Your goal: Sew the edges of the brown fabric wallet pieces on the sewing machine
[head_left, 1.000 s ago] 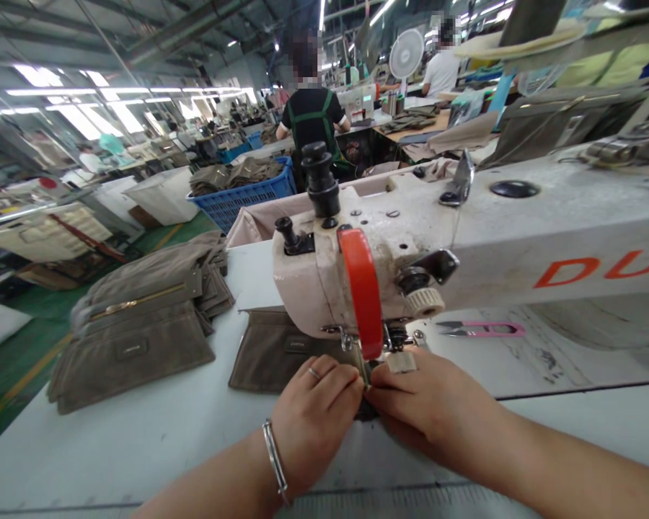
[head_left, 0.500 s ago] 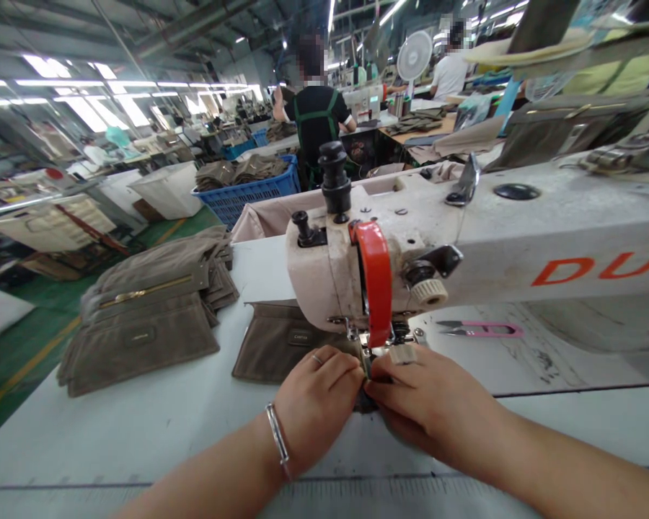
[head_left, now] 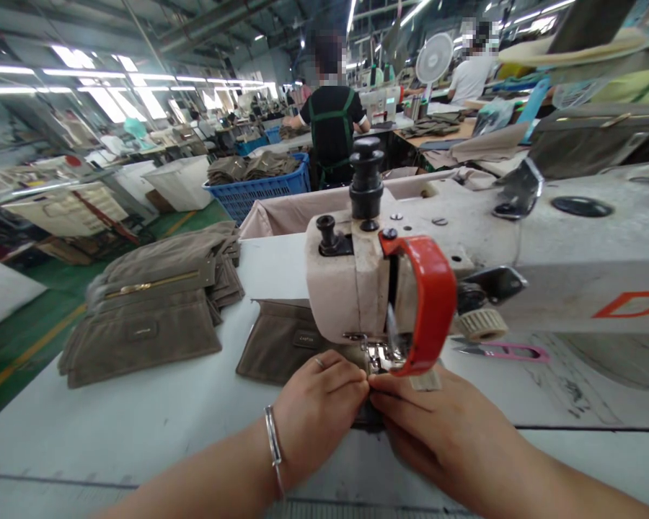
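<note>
left hand (head_left: 324,404) and right hand (head_left: 433,414) pinch a pouch (head_left: 275,342) under the sewing machine (head_left: 335,295)
bags (head_left: 146,324) leftward on the table (head_left: 184,425); scissors (head_left: 487,351) past right hand; green floor (head_left: 46,310) beyond

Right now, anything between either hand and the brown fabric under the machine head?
Nothing visible: left hand and right hand are at the brown fabric, fingertips close together by the presser foot. The machine head hides part of it.

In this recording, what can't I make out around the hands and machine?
Head view throughout:
Olive-brown fabric piece: right part hidden by white sewing machine head and bare left hand.
Bare right hand: grip hidden by its own fingers, as with the left.
Orange lettering: cut off by right edge.
Small brown rectangular label: print too blurred to read.
</note>
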Demonstrator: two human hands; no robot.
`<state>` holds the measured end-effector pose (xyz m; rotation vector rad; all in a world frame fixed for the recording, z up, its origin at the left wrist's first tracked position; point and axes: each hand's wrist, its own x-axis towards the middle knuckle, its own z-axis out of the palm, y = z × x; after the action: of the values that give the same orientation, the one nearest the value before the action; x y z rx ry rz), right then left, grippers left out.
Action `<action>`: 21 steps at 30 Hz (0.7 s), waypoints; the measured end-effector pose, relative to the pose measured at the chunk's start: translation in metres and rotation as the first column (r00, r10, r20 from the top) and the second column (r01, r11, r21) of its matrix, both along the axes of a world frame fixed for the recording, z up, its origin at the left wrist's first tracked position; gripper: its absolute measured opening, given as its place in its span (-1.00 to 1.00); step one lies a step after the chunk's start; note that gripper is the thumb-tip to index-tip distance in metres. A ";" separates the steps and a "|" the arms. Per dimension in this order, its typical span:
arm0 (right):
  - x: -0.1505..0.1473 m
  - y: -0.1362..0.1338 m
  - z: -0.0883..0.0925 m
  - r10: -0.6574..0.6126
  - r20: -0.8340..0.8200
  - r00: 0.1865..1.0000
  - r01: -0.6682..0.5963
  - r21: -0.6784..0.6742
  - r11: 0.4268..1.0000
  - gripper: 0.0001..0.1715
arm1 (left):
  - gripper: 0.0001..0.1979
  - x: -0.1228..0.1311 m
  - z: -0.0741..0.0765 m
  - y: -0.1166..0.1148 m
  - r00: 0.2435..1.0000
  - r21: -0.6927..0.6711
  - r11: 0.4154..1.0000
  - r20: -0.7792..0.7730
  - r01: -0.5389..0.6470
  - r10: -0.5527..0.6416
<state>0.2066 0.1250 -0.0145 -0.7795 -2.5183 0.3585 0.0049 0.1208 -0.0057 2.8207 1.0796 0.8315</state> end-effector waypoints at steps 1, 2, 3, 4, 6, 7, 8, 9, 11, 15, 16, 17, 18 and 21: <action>0.000 0.000 -0.001 -0.010 0.000 1.000 0.010 0.000 1.000 -0.63 | -0.73 0.000 0.001 0.002 1.000 -0.011 1.000 -0.001 -0.006 0.006; 0.000 0.000 -0.001 -0.020 0.003 1.000 0.020 0.002 1.000 -0.63 | -0.72 0.000 0.001 0.003 1.000 -0.017 1.000 -0.001 -0.013 0.013; 0.000 0.000 -0.002 -0.030 0.011 0.999 0.030 0.005 1.000 -0.63 | -0.71 0.000 0.002 0.005 1.000 -0.021 1.000 0.002 -0.015 0.015; 0.000 0.001 -0.002 -0.040 0.018 0.999 0.040 0.010 0.999 -0.64 | -0.71 0.000 0.003 0.007 1.000 -0.022 1.000 0.004 -0.015 0.015; 0.001 0.001 -0.003 -0.055 0.028 0.998 0.054 0.016 0.998 -0.68 | -0.71 -0.001 0.003 0.010 1.000 -0.025 1.000 0.016 -0.010 0.011; 0.002 0.001 -0.003 -0.059 0.023 0.998 0.058 0.018 0.998 -0.69 | -0.72 -0.001 0.003 0.010 1.000 -0.031 0.999 0.023 -0.011 0.012; 0.003 0.002 -0.002 -0.059 0.013 0.998 0.059 0.020 0.998 -0.71 | -0.74 -0.002 0.002 0.011 0.999 -0.039 0.999 0.033 -0.017 0.018; 0.004 0.002 -0.002 -0.057 0.005 0.998 0.057 0.020 0.998 -0.71 | -0.75 -0.002 0.002 0.012 0.999 -0.043 0.999 0.045 -0.026 0.027; 0.006 0.002 -0.001 -0.047 -0.010 0.999 0.047 0.015 0.999 -0.71 | -0.75 -0.003 0.001 0.012 0.998 -0.038 0.999 0.057 -0.028 0.030; 0.008 0.003 0.002 -0.028 -0.063 0.998 0.028 0.003 1.000 -0.74 | -0.71 -0.005 -0.001 0.013 1.000 -0.025 1.000 0.022 0.014 -0.013; 0.008 0.004 0.003 -0.029 -0.082 0.996 0.029 0.003 1.000 -0.75 | -0.72 -0.005 -0.001 0.013 1.000 -0.041 0.999 0.005 0.015 -0.015; 0.009 0.004 0.003 -0.032 -0.093 0.995 0.032 -0.002 0.999 -0.73 | -0.74 -0.005 -0.001 0.014 1.000 -0.061 0.998 -0.009 0.011 -0.012; 0.008 0.004 0.002 -0.037 -0.094 0.995 0.036 -0.012 0.999 -0.71 | -0.76 -0.006 -0.001 0.013 1.000 -0.081 0.997 -0.021 0.008 -0.010; 0.007 0.005 -0.001 -0.055 -0.036 0.998 0.053 -0.058 0.997 -0.62 | -0.82 -0.006 -0.002 0.011 1.000 -0.094 0.996 -0.009 0.008 -0.009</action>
<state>0.2139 0.1304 -0.0156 -0.8533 -2.4566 0.4245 -0.0012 0.1320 -0.0081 2.7529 1.0777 0.7471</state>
